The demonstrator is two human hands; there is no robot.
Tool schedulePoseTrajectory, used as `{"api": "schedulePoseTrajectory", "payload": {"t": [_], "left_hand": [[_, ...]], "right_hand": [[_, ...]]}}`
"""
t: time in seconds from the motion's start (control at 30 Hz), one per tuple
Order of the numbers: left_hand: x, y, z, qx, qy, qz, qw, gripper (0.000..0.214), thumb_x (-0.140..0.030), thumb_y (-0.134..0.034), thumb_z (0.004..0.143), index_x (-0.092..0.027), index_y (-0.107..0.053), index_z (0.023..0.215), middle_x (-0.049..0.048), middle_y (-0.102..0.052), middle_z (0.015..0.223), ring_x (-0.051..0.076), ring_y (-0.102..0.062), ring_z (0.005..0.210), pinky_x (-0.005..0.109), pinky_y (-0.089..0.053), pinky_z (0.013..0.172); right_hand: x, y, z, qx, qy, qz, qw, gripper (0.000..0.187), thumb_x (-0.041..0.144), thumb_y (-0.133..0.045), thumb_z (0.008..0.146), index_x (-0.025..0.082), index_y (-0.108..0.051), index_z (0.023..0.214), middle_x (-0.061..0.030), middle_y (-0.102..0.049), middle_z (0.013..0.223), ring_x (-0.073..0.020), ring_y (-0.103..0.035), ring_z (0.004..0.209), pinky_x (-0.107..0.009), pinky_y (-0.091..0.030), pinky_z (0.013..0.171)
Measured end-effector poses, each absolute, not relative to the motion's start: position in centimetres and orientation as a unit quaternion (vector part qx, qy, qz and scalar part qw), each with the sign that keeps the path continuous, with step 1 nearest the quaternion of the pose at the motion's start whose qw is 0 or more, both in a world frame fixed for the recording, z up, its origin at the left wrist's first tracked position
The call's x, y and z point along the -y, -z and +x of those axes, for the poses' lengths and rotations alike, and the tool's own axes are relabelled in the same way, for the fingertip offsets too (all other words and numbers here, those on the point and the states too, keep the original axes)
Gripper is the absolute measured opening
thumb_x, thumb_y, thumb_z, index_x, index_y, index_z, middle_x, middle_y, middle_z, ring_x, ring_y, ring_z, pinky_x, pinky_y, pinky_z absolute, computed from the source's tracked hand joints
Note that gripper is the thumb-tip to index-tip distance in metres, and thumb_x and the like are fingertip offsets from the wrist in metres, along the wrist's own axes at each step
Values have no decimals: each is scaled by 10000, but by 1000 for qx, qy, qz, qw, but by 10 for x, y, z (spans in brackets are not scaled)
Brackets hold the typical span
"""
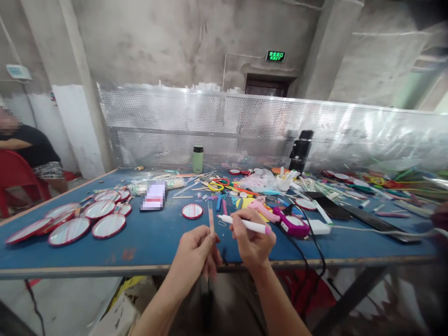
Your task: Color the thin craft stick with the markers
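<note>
Upright between the fingers of my left hand (194, 254) is a flat wooden craft stick (211, 215), its upper end rising above my thumb. My right hand (255, 242) grips a white marker pen (251, 226) with a pinkish end. The marker's dark tip points left toward the stick, with a small gap that seems to lie between them. Both hands are over the table's front edge. Just beyond them lies a small round red-rimmed disc (192, 211), pale on top. My left fingers partly hide the stick's lower end.
Several larger red-rimmed discs (100, 210) overlap on the blue table (157, 242) at left, near a phone (154, 195). A green bottle (198, 160), scissors (216, 185) and a purple device (294, 225) stand or lie farther back. Black cables (317, 242) hang over the front edge. A seated person (33, 144) is at far left.
</note>
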State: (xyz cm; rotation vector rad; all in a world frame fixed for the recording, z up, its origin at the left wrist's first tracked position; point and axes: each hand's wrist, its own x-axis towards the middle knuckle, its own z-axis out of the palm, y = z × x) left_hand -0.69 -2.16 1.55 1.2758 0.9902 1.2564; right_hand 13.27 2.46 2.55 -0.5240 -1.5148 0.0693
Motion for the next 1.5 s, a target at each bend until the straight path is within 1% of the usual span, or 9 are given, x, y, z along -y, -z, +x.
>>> {"api": "schedulePoseTrajectory", "payload": {"t": [0.13,0.2,0.27,0.5,0.67,0.83,1.0,1.17,1.5], "left_hand": [[26,-20,-17,-442,-533,545,473,314,-459,-618,848,-169,-603,731,-17,-622,555,93,-527,382,177,-304,391],[21,-20,-22,-458,-556,560,409,322,-439,-657,816,-162,-626,655,-37,-538,508,95,-491,442,189,-316,443],[13,-19,-25,-471,-569,560,375,326,-449,-659,791,-156,-651,647,-23,-550,529,111,-505,506,200,-338,485],[14,-8,-28,-474,-549,534,434,379,-540,-583,826,-176,-628,732,-68,-461,335,83,-343,301,202,-214,386],[22,-8,-26,-460,-550,543,438,357,-521,-589,828,-181,-588,717,-37,-559,407,81,-429,312,179,-240,365],[18,-7,-28,-447,-556,532,457,356,-520,-617,822,-173,-601,743,-21,-610,491,94,-491,345,179,-274,361],[17,-4,-35,-414,-626,505,428,313,-442,-691,816,-145,-670,720,-18,-597,552,88,-513,490,180,-376,481],[16,-7,-38,-372,-626,496,472,278,-398,-777,766,-121,-766,752,81,-737,965,98,-590,641,202,-435,566],[7,-15,-31,-318,-616,440,571,414,-465,-905,631,-105,-788,797,73,-740,750,168,-676,668,243,-512,616]], "right_hand": [[-26,-26,123,694,-94,-224,678,133,193,-592,938,180,-705,870,6,-664,675,-86,-557,462,-212,-456,441],[-28,-23,120,668,-120,-209,704,137,222,-594,946,177,-706,880,10,-655,671,-82,-555,447,-207,-447,422],[-31,-21,119,620,-160,-224,735,160,270,-595,959,173,-701,888,17,-635,655,-80,-544,432,-205,-438,407],[-30,-16,120,621,-245,-228,708,204,364,-623,951,182,-704,910,14,-642,650,-79,-531,426,-199,-425,394],[-26,-12,120,646,-283,-224,673,226,371,-595,964,186,-709,901,11,-650,665,-73,-533,453,-191,-435,426],[-27,-14,118,615,-313,-227,687,237,386,-612,942,180,-687,851,27,-635,599,-69,-511,407,-181,-407,392],[-29,-18,119,586,-322,-235,705,256,405,-637,909,176,-674,802,37,-614,562,-64,-490,378,-179,-376,371],[-33,-17,118,586,-345,-270,682,263,420,-637,898,179,-665,796,43,-592,554,-60,-461,383,-176,-367,370],[-28,-19,118,615,-360,-270,647,273,431,-633,889,174,-673,806,24,-623,582,-67,-478,389,-186,-389,382]]}}
